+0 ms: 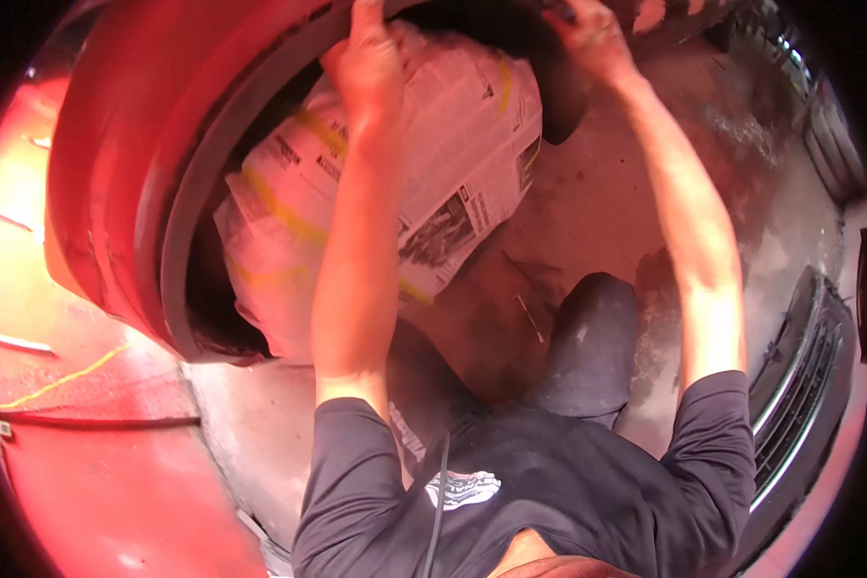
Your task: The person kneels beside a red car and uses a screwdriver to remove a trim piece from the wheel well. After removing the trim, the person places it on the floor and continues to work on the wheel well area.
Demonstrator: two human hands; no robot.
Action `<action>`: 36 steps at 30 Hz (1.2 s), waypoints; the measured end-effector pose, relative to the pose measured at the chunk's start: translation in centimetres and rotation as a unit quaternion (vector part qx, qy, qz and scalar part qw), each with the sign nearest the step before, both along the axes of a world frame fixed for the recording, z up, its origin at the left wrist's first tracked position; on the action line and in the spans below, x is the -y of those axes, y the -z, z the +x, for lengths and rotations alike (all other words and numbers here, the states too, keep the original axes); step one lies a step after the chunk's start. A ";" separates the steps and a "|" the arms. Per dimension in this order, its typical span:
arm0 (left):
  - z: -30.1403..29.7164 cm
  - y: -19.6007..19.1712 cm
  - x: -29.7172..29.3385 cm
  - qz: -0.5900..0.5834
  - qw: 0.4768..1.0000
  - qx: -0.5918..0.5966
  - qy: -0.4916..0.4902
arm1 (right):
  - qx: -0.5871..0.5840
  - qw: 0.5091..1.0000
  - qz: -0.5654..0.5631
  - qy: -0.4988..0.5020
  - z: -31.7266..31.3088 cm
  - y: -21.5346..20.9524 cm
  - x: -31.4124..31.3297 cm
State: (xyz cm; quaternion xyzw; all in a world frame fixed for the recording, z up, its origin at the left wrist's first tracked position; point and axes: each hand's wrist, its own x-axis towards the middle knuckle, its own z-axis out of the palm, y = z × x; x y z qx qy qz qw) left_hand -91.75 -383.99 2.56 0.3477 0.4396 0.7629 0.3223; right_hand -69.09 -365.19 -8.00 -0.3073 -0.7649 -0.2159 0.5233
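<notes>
one head cam, fisheye, looks steeply down, close over own arms, chest

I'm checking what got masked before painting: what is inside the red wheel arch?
A bundle wrapped in newspaper with yellow tape fills the red wheel arch. The left hand rests on the paper and the right hand reaches the arch's upper edge. The paper hides whatever it covers.
</notes>
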 end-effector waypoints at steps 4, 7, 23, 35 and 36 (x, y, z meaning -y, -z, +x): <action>-0.1 1.4 -0.5 0.031 0.999 -0.026 -0.024 | 0.021 0.977 -0.163 -0.135 0.6 -5.7 3.2; -0.5 2.7 -1.2 0.050 0.993 -0.091 -0.052 | 0.035 0.983 -0.111 -0.142 -0.9 -6.6 4.6; -1.0 3.0 -0.5 -0.010 0.965 -0.262 -0.021 | 0.080 0.958 -0.228 -0.152 0.8 -8.3 4.3; -2.3 3.1 -1.3 -0.031 0.929 -0.367 -0.041 | 0.047 0.992 -0.085 -0.086 2.0 -5.4 0.7; -2.2 3.3 -1.4 -0.030 0.929 -0.367 -0.043 | 0.055 0.976 -0.171 -0.124 1.7 -6.2 0.9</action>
